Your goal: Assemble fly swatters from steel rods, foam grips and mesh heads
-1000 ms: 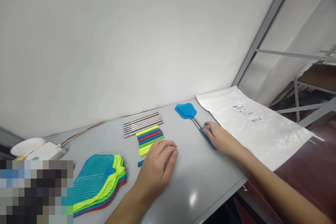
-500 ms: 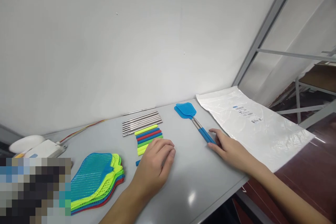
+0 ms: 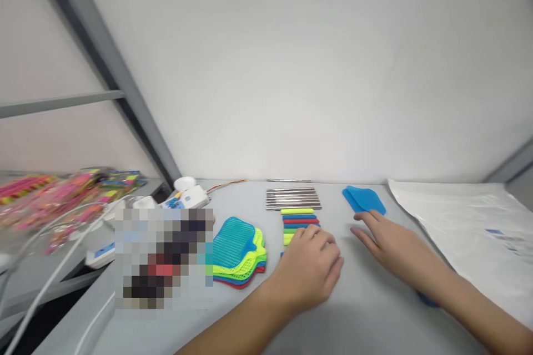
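Observation:
My left hand (image 3: 310,266), its fingers curled in, covers the right part of a row of coloured handle sleeves (image 3: 297,221). Whatever its fingers may hold is hidden. My right hand (image 3: 391,241), thumb and fingers apart, hovers over or beside two blue fly swatters (image 3: 362,199) without gripping them. Its wrist and forearm cover their shafts; a bit of blue handle (image 3: 427,299) shows below the arm. Behind the sleeves lie several metal rods (image 3: 293,198), with a single rod (image 3: 289,180) by the wall. Left of my left hand is a stack of mesh swatter heads (image 3: 235,244).
A white plastic bag (image 3: 449,227) with a label lies at the right of the grey table (image 3: 353,321). White devices (image 3: 194,197) with wires, a power strip (image 3: 100,255) and a pixelated patch are at the left. Colourful packages (image 3: 70,194) lie beyond the frame post (image 3: 108,77).
The view has swung left, bringing packages and cables into sight. My right hand has left the blue swatter handles and reaches nearer their heads. My left hand stays by the sleeves.

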Tool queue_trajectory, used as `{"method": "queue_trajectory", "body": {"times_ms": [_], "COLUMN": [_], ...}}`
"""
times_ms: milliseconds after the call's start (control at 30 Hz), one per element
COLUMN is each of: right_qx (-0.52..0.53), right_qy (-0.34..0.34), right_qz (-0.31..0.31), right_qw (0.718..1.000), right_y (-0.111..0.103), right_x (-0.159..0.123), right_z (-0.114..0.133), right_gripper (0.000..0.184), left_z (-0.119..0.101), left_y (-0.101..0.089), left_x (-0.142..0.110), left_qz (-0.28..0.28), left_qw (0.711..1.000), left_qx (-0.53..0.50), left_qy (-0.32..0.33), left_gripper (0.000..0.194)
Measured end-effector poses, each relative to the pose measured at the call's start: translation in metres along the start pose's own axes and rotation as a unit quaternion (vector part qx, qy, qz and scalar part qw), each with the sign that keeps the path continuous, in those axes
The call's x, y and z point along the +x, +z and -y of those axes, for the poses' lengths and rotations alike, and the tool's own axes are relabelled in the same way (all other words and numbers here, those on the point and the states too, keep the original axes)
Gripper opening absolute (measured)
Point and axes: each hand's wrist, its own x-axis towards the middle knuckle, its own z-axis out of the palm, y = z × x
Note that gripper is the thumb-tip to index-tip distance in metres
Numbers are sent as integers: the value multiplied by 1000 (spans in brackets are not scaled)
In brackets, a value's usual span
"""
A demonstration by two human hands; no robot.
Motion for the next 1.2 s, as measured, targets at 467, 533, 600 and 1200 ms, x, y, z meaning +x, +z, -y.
{"method": "queue_trajectory", "body": {"times_ms": [467, 533, 600, 1200], "right_qx": [168, 186, 206, 509], "right_qy": [-16, -18, -16, 109], "right_qz": [103, 107, 113, 74], "right_qw": [980, 976, 972, 850], "right_y": [32, 32, 31, -16], "right_x": [164, 162, 163, 127], "right_z": [23, 21, 19, 33], "right_gripper": [48, 50, 51, 44], "left_z": [153, 174, 184, 118], "left_y": [-66, -61, -53, -95], "left_x": [28, 36, 43, 51], "left_qz": [90, 111, 118, -5], "left_qw": [944, 938, 936, 928], "left_qx": [48, 31, 14, -138], "left_qy": [-314, -326, -331, -345], "left_gripper": [25, 20, 17, 28]}}
